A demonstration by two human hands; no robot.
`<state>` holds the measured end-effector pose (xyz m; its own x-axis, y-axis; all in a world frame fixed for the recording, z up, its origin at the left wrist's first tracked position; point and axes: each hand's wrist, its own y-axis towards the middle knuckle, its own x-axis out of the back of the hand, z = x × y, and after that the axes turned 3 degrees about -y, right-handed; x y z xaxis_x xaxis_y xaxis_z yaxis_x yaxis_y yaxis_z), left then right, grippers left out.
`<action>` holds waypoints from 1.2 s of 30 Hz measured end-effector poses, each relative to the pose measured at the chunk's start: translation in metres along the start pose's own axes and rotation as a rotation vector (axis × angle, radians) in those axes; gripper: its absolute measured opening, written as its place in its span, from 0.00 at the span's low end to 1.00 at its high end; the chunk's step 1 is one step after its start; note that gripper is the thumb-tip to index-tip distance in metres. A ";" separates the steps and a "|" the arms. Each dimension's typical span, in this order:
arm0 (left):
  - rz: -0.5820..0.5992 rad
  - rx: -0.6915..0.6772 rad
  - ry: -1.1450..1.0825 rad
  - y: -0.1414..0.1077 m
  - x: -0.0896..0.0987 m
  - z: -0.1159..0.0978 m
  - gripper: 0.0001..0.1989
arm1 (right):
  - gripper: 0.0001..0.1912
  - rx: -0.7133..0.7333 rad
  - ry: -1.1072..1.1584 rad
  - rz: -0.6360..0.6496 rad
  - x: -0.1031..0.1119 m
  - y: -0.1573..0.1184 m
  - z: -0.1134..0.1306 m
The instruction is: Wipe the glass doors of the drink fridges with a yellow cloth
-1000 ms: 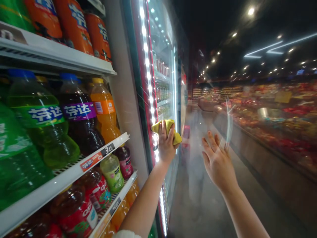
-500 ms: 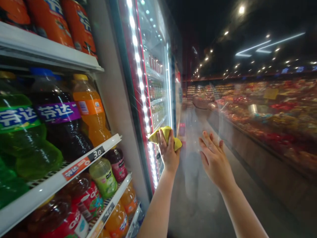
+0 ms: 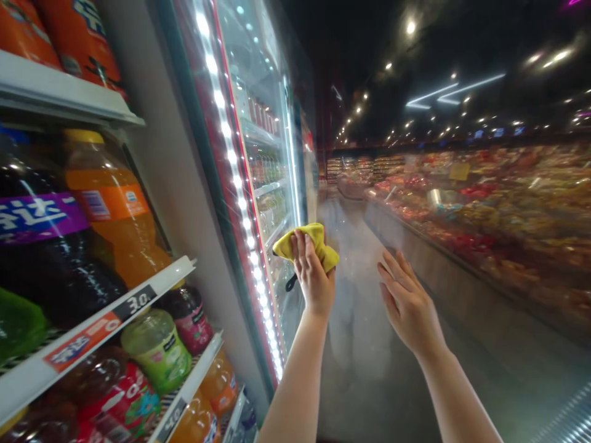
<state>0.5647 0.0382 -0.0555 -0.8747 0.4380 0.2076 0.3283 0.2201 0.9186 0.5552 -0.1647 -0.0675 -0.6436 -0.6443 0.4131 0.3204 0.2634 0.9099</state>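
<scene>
My left hand [image 3: 314, 283] is closed over a yellow cloth [image 3: 319, 235], fingers laid along it near the middle of the view. The cloth is bunched, its corners sticking out on both sides. To the right, my right hand [image 3: 412, 307] holds nothing, with its fingers stretched out and slightly apart. A hazy, see-through glass pane [image 3: 357, 264] with smears lies ahead of both hands. Whether the right palm touches it, I cannot tell.
On the left, the drinks fridge has a white shelf edge [image 3: 99, 323], with an orange soda bottle [image 3: 111, 203] above it. A bright LED strip [image 3: 237, 181] runs beside it. Farther back, a long goods display [image 3: 489, 209] lines the right side of a grey floor [image 3: 360, 369].
My view has turned right, so the fridge shelves have slid left. The cloth has shifted slightly up against my left hand's surroundings. My right hand sits a little farther right and lower.
</scene>
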 end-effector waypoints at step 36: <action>0.306 -0.270 0.063 -0.078 -0.067 -0.085 0.42 | 0.30 -0.096 -0.129 0.160 0.077 -0.027 -0.098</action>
<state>0.5674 -0.0827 -0.1130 -0.7743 0.3917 0.4971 0.4785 -0.1517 0.8649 0.5651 -0.2921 -0.0643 -0.6607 -0.5014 0.5587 0.4862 0.2813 0.8274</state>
